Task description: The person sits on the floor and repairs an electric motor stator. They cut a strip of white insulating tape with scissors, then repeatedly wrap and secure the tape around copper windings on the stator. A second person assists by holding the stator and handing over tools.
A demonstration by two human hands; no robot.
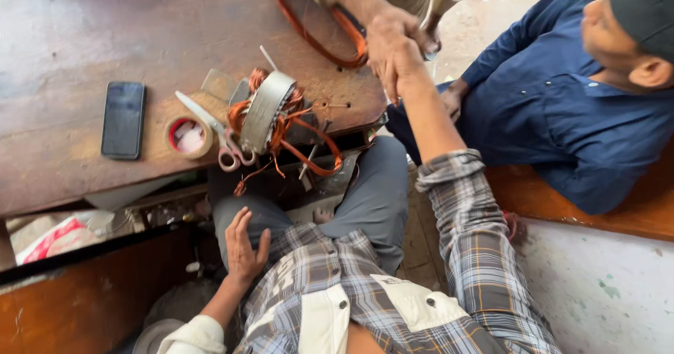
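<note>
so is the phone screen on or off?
Off. The phone lies flat and face up on the wooden table, its screen uniformly dark with only a faint reflection.

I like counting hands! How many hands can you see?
4. The left hand rests on the person's knee; the right hand reaches out, clasping another person's hand; the seated person's hand is partly hidden. Others may be hidden.

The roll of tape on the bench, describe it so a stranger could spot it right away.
On the brown wooden bench, look between the black phone and the copper-wound motor stator. The tape roll lies flat there, beside the scissors. It is the only small ring, tan outside with a red inner rim.
</note>
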